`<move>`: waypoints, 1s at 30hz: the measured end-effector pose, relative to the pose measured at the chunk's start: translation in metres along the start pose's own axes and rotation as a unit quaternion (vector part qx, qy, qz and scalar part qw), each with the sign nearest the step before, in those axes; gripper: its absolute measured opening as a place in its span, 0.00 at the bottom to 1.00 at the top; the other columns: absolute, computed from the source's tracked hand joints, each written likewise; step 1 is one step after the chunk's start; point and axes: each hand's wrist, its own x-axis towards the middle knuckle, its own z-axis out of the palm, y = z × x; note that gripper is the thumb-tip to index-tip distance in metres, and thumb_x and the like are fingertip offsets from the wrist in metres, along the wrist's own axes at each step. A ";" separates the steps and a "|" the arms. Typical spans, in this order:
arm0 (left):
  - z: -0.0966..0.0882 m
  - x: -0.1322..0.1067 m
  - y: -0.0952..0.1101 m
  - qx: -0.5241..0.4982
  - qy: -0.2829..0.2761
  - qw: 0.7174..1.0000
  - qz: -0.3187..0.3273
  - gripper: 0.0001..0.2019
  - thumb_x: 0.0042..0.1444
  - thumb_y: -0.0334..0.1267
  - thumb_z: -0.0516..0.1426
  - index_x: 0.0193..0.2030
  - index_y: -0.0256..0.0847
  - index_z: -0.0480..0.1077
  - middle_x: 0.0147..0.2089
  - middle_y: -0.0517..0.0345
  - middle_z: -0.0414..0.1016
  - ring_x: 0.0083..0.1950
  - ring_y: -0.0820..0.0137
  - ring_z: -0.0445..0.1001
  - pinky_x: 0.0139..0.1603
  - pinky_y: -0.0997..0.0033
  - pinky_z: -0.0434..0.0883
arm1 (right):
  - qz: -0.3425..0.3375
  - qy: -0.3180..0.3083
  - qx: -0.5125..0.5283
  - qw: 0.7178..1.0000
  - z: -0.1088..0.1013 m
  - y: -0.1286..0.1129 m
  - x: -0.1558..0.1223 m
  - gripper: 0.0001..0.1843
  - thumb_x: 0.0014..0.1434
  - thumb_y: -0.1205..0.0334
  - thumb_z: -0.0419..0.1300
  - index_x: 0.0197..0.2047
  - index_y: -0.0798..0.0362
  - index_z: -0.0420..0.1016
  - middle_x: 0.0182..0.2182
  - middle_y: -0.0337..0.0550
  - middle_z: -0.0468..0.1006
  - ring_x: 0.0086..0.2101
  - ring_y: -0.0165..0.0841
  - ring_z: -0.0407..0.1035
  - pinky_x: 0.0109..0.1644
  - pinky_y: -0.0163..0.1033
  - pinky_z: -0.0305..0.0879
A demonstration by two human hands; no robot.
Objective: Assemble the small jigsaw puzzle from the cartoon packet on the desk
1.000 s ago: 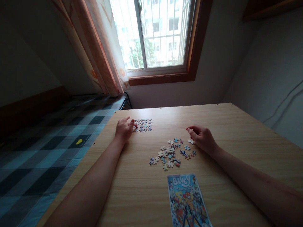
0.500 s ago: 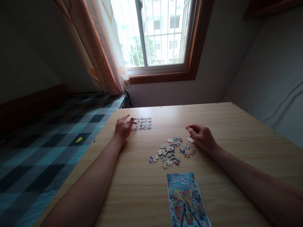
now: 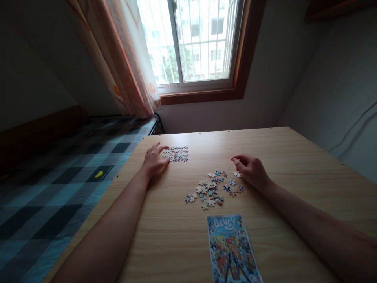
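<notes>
My left hand [image 3: 154, 158] lies on the wooden table [image 3: 265, 145] with its fingers spread, just left of a small joined block of puzzle pieces [image 3: 176, 154]. My right hand [image 3: 250, 170] rests curled at the right edge of a loose heap of puzzle pieces [image 3: 212, 189]. Its fingers are bent inward, and I cannot make out whether they hold anything. A colourful Bluey puzzle picture card [image 3: 232, 249] lies flat near the table's front edge, below the heap.
A bed with a blue and black checked cover [image 3: 59, 184] stands along the table's left side. Behind the table are a barred window [image 3: 194, 43], an orange-patterned curtain [image 3: 123, 63] and grey walls.
My left hand has drawn back a little to the left from the joined block and its fingers have flattened. My right hand has stayed where it was.
</notes>
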 end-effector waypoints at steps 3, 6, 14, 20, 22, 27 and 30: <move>0.000 0.001 0.001 0.010 -0.015 1.000 -0.008 0.26 0.51 0.41 0.62 0.59 0.47 0.72 0.71 0.50 0.58 0.71 0.50 0.56 0.70 0.48 0.56 | 0.001 0.001 -0.003 1.000 0.000 0.000 0.000 0.17 0.61 0.51 0.57 0.39 0.55 0.81 0.21 0.40 0.74 0.22 0.31 0.67 0.27 0.34 0.62; 0.000 0.001 0.003 0.017 -0.028 0.999 -0.012 0.27 0.51 0.42 0.61 0.60 0.48 0.71 0.71 0.50 0.58 0.71 0.50 0.55 0.70 0.48 0.55 | 0.001 0.000 -0.011 1.000 -0.001 -0.002 0.000 0.18 0.61 0.51 0.57 0.39 0.56 0.81 0.21 0.40 0.75 0.22 0.31 0.67 0.26 0.34 0.61; -0.001 0.001 0.004 0.008 -0.036 0.999 -0.021 0.25 0.52 0.43 0.60 0.59 0.49 0.72 0.71 0.50 0.59 0.70 0.49 0.56 0.70 0.46 0.55 | -0.009 0.001 -0.017 1.000 -0.001 -0.002 -0.001 0.19 0.62 0.50 0.57 0.38 0.56 0.81 0.21 0.41 0.75 0.22 0.31 0.67 0.27 0.34 0.61; 0.003 0.002 0.002 0.011 -0.027 0.999 -0.017 0.21 0.58 0.46 0.55 0.58 0.52 0.74 0.70 0.53 0.60 0.71 0.51 0.56 0.70 0.46 0.54 | -0.004 0.000 -0.016 1.000 -0.001 -0.001 0.000 0.19 0.61 0.50 0.57 0.39 0.56 0.81 0.21 0.41 0.75 0.22 0.31 0.67 0.26 0.34 0.62; 0.005 0.003 0.002 0.027 -0.032 0.999 -0.018 0.21 0.60 0.47 0.53 0.59 0.53 0.74 0.71 0.53 0.59 0.71 0.51 0.55 0.70 0.45 0.53 | -0.003 0.000 -0.012 1.000 -0.001 -0.002 -0.001 0.18 0.61 0.50 0.57 0.39 0.56 0.81 0.22 0.41 0.75 0.22 0.31 0.68 0.27 0.34 0.62; 0.007 0.004 0.002 0.049 -0.048 0.997 -0.021 0.20 0.62 0.48 0.51 0.56 0.55 0.76 0.71 0.56 0.59 0.72 0.51 0.52 0.71 0.43 0.50 | -0.009 -0.001 -0.007 1.000 -0.001 -0.002 -0.001 0.18 0.61 0.51 0.57 0.39 0.56 0.81 0.23 0.42 0.76 0.23 0.31 0.68 0.27 0.34 0.63; 0.008 0.005 0.001 0.049 -0.055 0.997 -0.018 0.20 0.63 0.49 0.50 0.56 0.55 0.77 0.72 0.57 0.58 0.72 0.50 0.51 0.70 0.42 0.49 | -0.005 -0.002 -0.006 1.000 0.000 -0.001 -0.001 0.18 0.61 0.51 0.57 0.39 0.56 0.81 0.23 0.42 0.76 0.23 0.31 0.68 0.27 0.34 0.62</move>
